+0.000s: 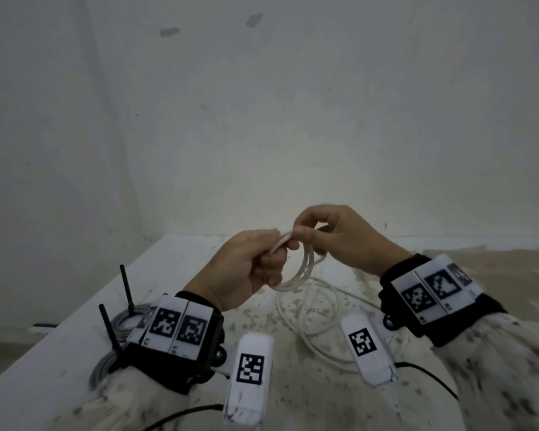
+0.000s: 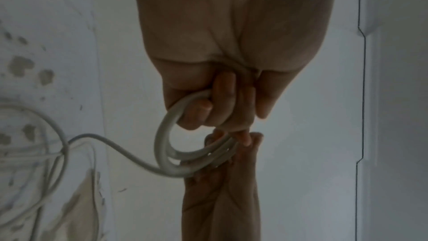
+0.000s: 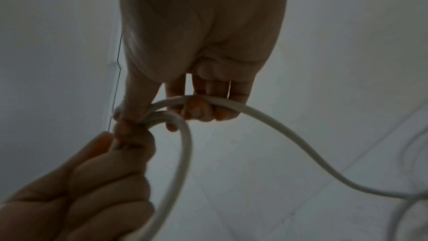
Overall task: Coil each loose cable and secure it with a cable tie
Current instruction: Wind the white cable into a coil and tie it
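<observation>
A white cable is partly wound into a small coil (image 1: 304, 269) of a few loops, held above the table between both hands. My left hand (image 1: 274, 253) grips the coil's top with curled fingers. My right hand (image 1: 304, 233) pinches the loops right beside it with thumb and forefinger. In the left wrist view the coil (image 2: 166, 146) hangs from my left hand (image 2: 208, 109), and the right hand (image 2: 234, 153) meets it from below. In the right wrist view my right hand (image 3: 197, 109) curls over a strand (image 3: 266, 116) that trails down. The cable's loose rest (image 1: 311, 315) lies on the table. No cable tie shows.
The white table (image 1: 175, 259) is stained, with a wall close behind it. At its left edge lies a grey coiled cable (image 1: 123, 321) beside two black antennas (image 1: 126, 287). A beige patch (image 1: 486, 262) covers the right side. Thin black cords (image 1: 430, 374) trail from my wrists.
</observation>
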